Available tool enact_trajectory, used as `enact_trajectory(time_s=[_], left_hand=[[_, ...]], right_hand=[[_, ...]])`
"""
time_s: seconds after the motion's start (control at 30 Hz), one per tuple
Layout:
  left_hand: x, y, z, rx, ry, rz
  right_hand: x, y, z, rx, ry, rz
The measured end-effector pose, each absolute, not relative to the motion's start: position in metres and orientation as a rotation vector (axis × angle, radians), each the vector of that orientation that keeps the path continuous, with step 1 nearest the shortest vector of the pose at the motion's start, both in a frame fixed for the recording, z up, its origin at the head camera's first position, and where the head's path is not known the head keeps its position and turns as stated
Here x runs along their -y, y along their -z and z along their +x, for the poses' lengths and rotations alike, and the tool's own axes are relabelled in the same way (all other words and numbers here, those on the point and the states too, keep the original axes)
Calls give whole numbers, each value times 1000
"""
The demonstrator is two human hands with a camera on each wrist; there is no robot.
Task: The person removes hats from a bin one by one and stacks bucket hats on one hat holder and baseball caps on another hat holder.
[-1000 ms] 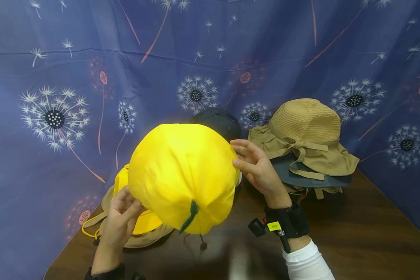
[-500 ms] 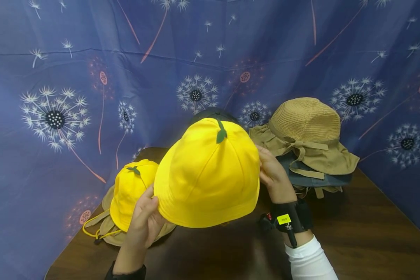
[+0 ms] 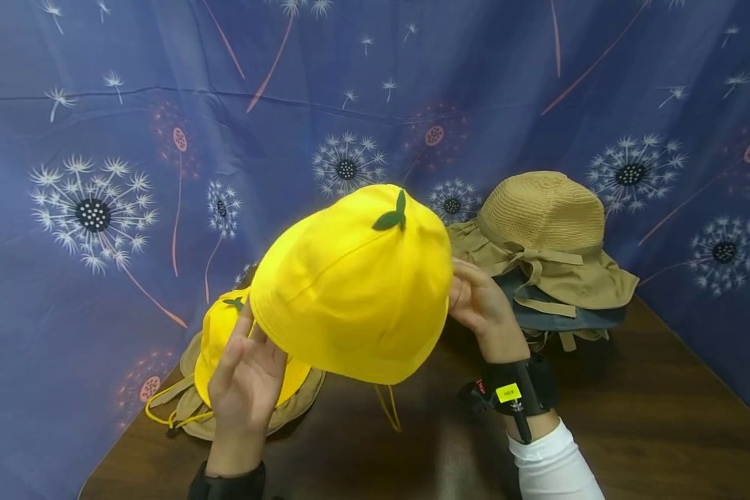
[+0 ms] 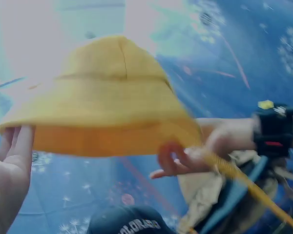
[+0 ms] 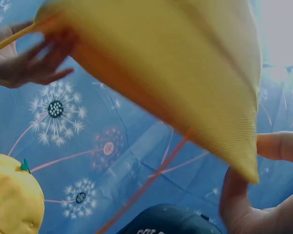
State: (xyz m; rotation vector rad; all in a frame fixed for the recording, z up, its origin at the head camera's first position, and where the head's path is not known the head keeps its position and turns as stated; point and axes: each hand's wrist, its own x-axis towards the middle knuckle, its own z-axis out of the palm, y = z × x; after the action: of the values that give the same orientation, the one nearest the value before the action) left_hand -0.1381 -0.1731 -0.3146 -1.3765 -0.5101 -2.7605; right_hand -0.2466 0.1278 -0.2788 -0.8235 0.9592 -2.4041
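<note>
A yellow bucket hat point(image 3: 356, 292) with a green leaf sprout on its crown is held up over the table, tilted. My right hand point(image 3: 484, 305) pinches its brim at the right; the right wrist view shows the thumb point(image 5: 237, 195) and a finger on either side of the brim's corner. At the left, my left hand point(image 3: 250, 375) supports the brim with fairly straight fingers point(image 4: 24, 141) reaching under it. A yellow cord point(image 3: 389, 408) dangles below the hat. Behind my left hand, a second yellow hat point(image 3: 215, 333) with a sprout rests on a tan hat point(image 3: 296, 406).
At the back right of the brown table point(image 3: 650, 417), a straw-crowned tan hat point(image 3: 544, 212) tops a stack above a dark blue brim point(image 3: 537, 316). A dark cap with white lettering point(image 4: 129, 222) stands behind the held hat. A blue dandelion-print curtain point(image 3: 287, 83) hangs at the back.
The held hat has turned from crown toward me to crown up, its sprout moving from bottom to top. It has risen slightly, and the left hand's fingers have straightened under the brim.
</note>
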Motion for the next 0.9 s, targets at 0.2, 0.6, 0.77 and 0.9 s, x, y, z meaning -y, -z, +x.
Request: enact_trajectory(time_s=[0.2, 0.6, 0.77, 0.9], left_hand=[[185, 305, -137, 25, 2870, -1313], [176, 306, -141, 44, 2918, -1271], [160, 309, -135, 258, 2921, -1335], [148, 309, -131, 652, 2782, -1273]], right_hand=[[-121, 276, -238, -952, 2240, -1052], [-92, 263, -207, -1008, 2509, -807], [-82, 262, -198, -993, 2676, -751], [-78, 264, -198, -993, 2748, -787]])
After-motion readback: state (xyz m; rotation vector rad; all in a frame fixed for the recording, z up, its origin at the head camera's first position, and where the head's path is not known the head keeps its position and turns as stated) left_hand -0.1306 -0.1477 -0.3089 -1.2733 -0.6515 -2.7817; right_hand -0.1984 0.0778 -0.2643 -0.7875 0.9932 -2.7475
